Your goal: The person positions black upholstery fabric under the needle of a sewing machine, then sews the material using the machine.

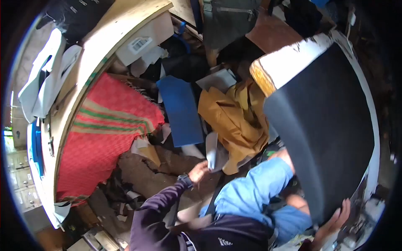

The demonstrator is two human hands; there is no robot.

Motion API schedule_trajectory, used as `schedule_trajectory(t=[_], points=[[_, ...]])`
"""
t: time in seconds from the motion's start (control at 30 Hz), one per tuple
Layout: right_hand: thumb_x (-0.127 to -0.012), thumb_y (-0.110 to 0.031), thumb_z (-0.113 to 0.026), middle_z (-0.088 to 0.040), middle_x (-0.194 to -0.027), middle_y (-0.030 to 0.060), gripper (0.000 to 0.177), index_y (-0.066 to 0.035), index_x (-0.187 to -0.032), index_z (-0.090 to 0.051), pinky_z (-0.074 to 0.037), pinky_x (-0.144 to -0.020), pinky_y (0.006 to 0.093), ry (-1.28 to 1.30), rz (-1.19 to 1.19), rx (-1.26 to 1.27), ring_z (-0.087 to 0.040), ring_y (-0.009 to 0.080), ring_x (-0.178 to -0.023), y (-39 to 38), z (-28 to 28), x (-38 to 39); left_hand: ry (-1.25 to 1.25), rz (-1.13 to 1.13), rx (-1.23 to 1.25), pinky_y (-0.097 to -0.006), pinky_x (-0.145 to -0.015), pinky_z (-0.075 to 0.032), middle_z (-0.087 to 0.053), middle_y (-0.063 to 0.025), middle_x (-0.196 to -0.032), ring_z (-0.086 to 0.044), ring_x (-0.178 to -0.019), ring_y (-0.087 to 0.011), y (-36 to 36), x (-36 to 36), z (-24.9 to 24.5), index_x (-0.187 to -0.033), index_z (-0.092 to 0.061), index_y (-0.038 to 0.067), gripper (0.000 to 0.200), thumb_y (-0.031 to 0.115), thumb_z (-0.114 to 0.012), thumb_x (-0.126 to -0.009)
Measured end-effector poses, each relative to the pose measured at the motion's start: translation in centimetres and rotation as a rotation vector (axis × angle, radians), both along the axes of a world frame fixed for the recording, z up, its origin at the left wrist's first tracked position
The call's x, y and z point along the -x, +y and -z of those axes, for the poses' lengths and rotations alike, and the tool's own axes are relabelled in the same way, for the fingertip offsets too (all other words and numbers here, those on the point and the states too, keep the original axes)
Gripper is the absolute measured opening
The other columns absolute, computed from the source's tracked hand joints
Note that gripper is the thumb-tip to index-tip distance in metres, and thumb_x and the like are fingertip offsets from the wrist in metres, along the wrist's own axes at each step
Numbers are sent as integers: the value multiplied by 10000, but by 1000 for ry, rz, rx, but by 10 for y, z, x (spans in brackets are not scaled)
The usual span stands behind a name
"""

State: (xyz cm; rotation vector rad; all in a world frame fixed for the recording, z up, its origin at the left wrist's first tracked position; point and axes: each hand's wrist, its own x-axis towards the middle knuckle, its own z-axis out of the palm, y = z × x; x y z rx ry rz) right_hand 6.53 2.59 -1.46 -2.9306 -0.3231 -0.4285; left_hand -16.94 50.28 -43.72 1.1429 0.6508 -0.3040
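A large black sheet (331,125) lies draped over a white-topped surface on the right. At its lower edge my right hand (338,217) rests against the sheet with its fingers stretched out. Near the middle, my left hand (198,172), with a dark watch on the wrist, has its fingertips closed on the lower end of a narrow pale strip (211,150). A blue panel (180,111) and crumpled mustard-brown material (234,121) lie just beyond that hand.
A red cloth with green and beige stripes (113,121) hangs from the curved wooden tabletop (67,104) on the left. A box with a barcode label (146,37) stands under its far edge. Scraps of material cover the floor around my legs. Drawers (23,175) show at far left.
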Motion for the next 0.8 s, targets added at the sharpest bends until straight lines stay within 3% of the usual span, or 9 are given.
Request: schedule_trajectory(t=[0.1, 0.2, 0.37, 0.43, 0.5, 0.6, 0.67, 0.77, 0.8], points=[[-1146, -217, -463, -588, -1521, 229, 421, 72, -1409, -620, -369, -1221, 487, -15, 24, 47, -530, 394, -1427, 23, -7, 1, -215, -206, -298, -326, -990, -499, -705, -21, -1160, -617, -1092, -122, 65, 18, -118, -1334, -671, 5, 416, 163, -619, -953], [-1147, -236, -496, -600, -1508, 206, 410, 55, -1404, -628, -378, -1209, 495, -56, -34, -2, -537, 390, -1413, 23, -5, 2, -492, -623, -307, -345, -914, -531, -693, -49, -1018, -653, -975, -163, 110, -1, -296, -1246, -653, -16, 416, 193, -615, -888], [-1144, -286, -535, -614, -1496, 197, 417, 16, -1411, -642, -396, -1202, 489, -101, -46, -87, -544, 377, -1412, 16, 6, 1, -936, -708, -435, -357, -975, -516, -678, -125, -1141, -658, -1080, -206, 154, -15, -476, -1178, -593, 0, 307, 163, -591, -918], [-1142, -281, -540, -622, -1494, 188, 414, 14, -1415, -643, -403, -1204, 488, -108, -52, -145, -544, 373, -1417, 18, 6, 1, -1074, -567, -608, -374, -1038, -507, -677, -148, -1214, -655, -1152, -219, 177, -25, -516, -1228, -610, -10, 323, 151, -599, -948], [-1128, -232, -574, -627, -1500, 169, 386, 21, -1412, -642, -406, -1208, 469, -199, -107, -271, -559, 349, -1412, 14, 11, 2, -1109, -841, -717, -385, -1051, -528, -680, -162, -1280, -649, -1221, -240, 181, -42, -551, -1318, -620, -28, 373, 177, -619, -1007], [-1121, -178, -579, -636, -1488, 167, 357, 36, -1400, -642, -417, -1201, 455, -299, -161, -448, -583, 331, -1390, 15, 3, 14, -1222, -675, -664, -361, -1003, -573, -719, -142, -1326, -703, -1186, -221, 169, -59, -636, -1439, -600, -38, 438, 267, -496, -1143], [-1109, -150, -568, -651, -1454, 185, 346, 48, -1382, -645, -430, -1190, 461, -280, -257, -680, -598, 334, -1368, 48, -18, 39, -1384, -171, -304, -376, -1006, -577, -718, -155, -1324, -706, -1176, -244, 143, -72, -682, -1449, -593, -38, 470, 302, -449, -1158], [-993, -603, -596, -639, -1464, 237, 792, 63, -1421, -622, -362, -1243, 486, 56, -504, -1086, -565, 354, -1416, 103, -43, 74, -1120, -149, -63, -406, -1046, -558, -705, -164, -1333, -685, -1215, -249, 84, -75, -637, -1435, -601, -17, 415, 246, -527, -1123], [-997, -673, -564, -615, -1490, 258, 883, 76, -1464, -571, -364, -1237, 492, 178, -623, -1269, -558, 353, -1426, 120, -41, 73, -1020, -132, 24, -416, -1060, -552, -701, -168, -1336, -678, -1228, -251, 56, -73, -613, -1431, -603, -10, 402, 228, -553, -1111]])
